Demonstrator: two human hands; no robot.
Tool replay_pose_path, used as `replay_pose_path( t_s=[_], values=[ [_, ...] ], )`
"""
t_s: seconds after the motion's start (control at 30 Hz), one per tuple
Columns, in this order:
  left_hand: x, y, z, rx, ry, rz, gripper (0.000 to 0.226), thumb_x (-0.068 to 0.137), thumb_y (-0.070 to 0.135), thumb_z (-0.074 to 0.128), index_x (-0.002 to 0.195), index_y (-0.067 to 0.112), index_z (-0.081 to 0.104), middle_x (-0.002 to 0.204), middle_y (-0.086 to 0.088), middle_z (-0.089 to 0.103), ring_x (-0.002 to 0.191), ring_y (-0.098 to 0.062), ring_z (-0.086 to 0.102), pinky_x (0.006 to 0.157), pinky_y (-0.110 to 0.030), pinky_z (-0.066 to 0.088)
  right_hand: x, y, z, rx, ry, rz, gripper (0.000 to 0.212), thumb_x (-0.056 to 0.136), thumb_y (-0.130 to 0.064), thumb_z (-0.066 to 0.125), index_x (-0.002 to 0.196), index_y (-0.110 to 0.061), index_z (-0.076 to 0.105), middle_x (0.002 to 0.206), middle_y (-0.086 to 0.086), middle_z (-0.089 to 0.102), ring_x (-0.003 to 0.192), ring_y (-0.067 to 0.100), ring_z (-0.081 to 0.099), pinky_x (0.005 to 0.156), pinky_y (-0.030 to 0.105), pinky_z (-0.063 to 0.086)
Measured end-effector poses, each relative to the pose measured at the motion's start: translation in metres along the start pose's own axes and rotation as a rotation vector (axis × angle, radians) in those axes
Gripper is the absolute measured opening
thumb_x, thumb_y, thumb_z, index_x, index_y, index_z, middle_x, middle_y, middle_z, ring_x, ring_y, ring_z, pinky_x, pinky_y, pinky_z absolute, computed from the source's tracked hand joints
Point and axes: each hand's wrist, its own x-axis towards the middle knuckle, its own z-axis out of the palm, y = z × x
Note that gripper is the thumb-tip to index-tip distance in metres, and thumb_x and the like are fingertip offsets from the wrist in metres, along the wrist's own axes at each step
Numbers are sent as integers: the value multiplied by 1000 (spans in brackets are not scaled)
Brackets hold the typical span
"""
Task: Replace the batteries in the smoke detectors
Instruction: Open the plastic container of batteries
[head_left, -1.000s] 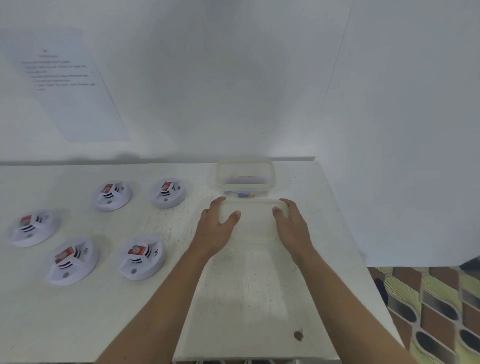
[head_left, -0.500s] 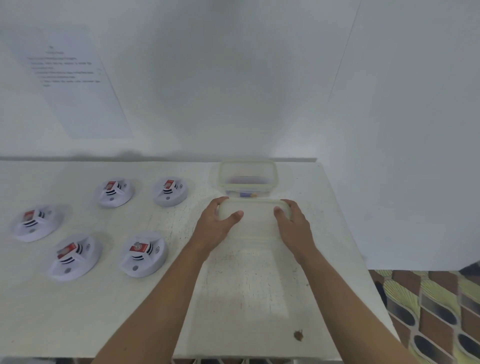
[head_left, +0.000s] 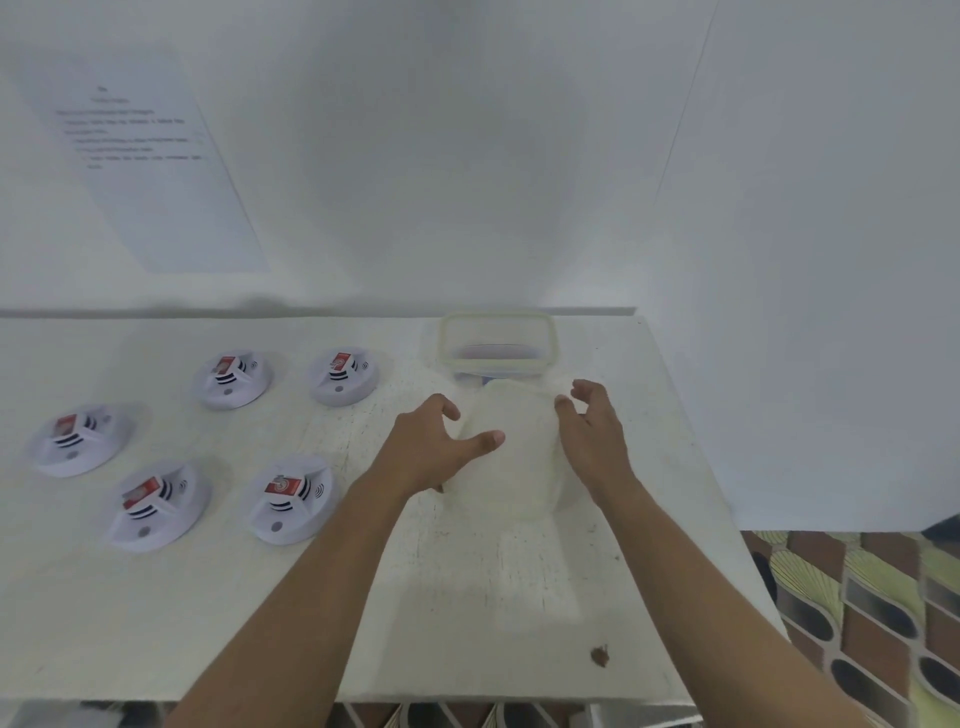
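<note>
Several white round smoke detectors lie on the left of the table, each with a red battery showing, such as the nearest one (head_left: 290, 499) and one at the far left (head_left: 78, 439). An open clear plastic container (head_left: 545, 340) stands at the back, something small and coloured inside. Its translucent lid (head_left: 514, 457), blurred, sits in front of it between my hands. My left hand (head_left: 431, 452) grips the lid's left edge with the thumb on top. My right hand (head_left: 592, 441) holds the right edge, fingers curled at the far corner.
The white table (head_left: 467, 597) ends at a wall behind and at its right edge, with patterned floor tiles (head_left: 857, 597) beyond. A printed sheet (head_left: 140, 156) hangs on the wall at left. A small brown mark (head_left: 600, 656) is near the front edge.
The lid has shifted between my hands and now looks blurred and turned. My right hand's fingers have moved up to its far corner. The detectors and container have stayed put.
</note>
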Motion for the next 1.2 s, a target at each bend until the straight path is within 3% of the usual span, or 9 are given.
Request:
replay_pose_path(
  t_s=[0.13, 0.27, 0.43, 0.6, 0.7, 0.87, 1.0, 1.07, 1.2],
  values=[
    [-4, 0, 11, -62, -28, 2, 73, 72, 66, 75, 125, 24, 47, 100, 0, 63, 75, -9, 65, 46, -20, 49, -12, -6, 14, 48, -128, 39, 43, 107, -32, 38, 149, -25, 32, 128, -3, 47, 111, 19, 51, 88, 32, 41],
    [-1, 0, 13, -49, -23, 106, 81, 82, 59, 69, 147, 27, 32, 95, 7, 59, 83, -4, 59, 62, -20, 45, -9, -6, 16, 48, -153, 45, 41, 108, -32, 35, 148, -29, 34, 132, -2, 49, 114, 21, 51, 91, 34, 42],
    [8, 3, 16, -151, 5, 124, 78, 93, 55, 57, 157, 33, 18, 115, 6, 53, 100, -13, 58, 80, -26, 44, -8, -6, 14, 60, -170, 37, 36, 107, -27, 38, 143, -28, 41, 125, -3, 53, 109, 19, 52, 86, 30, 38],
    [12, -5, 19, -290, -23, 114, 68, 90, 56, 61, 150, 43, 32, 116, 4, 59, 94, -12, 64, 83, -28, 54, -9, -5, 14, 51, -160, 37, 35, 107, -29, 39, 142, -29, 43, 124, -3, 55, 108, 19, 53, 86, 29, 38],
    [11, -5, 23, -432, -60, 93, 56, 91, 50, 65, 142, 42, 43, 114, -5, 60, 96, -17, 66, 83, -30, 58, -9, -5, 14, 51, -158, 42, 34, 107, -30, 39, 140, -31, 44, 122, -4, 55, 107, 18, 54, 83, 30, 39],
    [12, -8, 25, -569, -138, 49, 52, 88, 51, 67, 136, 47, 46, 119, -18, 62, 102, -27, 68, 91, -47, 57, -9, -5, 15, 55, -154, 51, 34, 106, -30, 39, 139, -32, 44, 124, -4, 57, 108, 19, 55, 86, 32, 40],
    [11, -5, 24, -504, -110, 25, 49, 94, 47, 61, 140, 43, 44, 111, -8, 64, 98, -18, 67, 91, -41, 57, -10, -8, 15, 37, -147, 34, 34, 106, -27, 39, 139, -30, 45, 118, -5, 55, 106, 19, 53, 84, 30, 38],
    [11, -3, 23, -400, -80, 12, 60, 94, 52, 58, 148, 39, 37, 111, -1, 64, 100, -15, 64, 90, -38, 55, -10, -8, 15, 28, -142, 23, 33, 106, -27, 39, 139, -30, 45, 118, -5, 55, 106, 19, 54, 85, 30, 38],
    [12, 7, 28, -12, 34, -1, 72, 99, 52, 44, 158, 23, 15, 141, -10, 54, 129, -29, 51, 105, -40, 43, -10, -7, 16, 24, -133, 17, 34, 106, -26, 38, 139, -30, 47, 119, -5, 57, 106, 18, 55, 85, 30, 40]
  ],
)
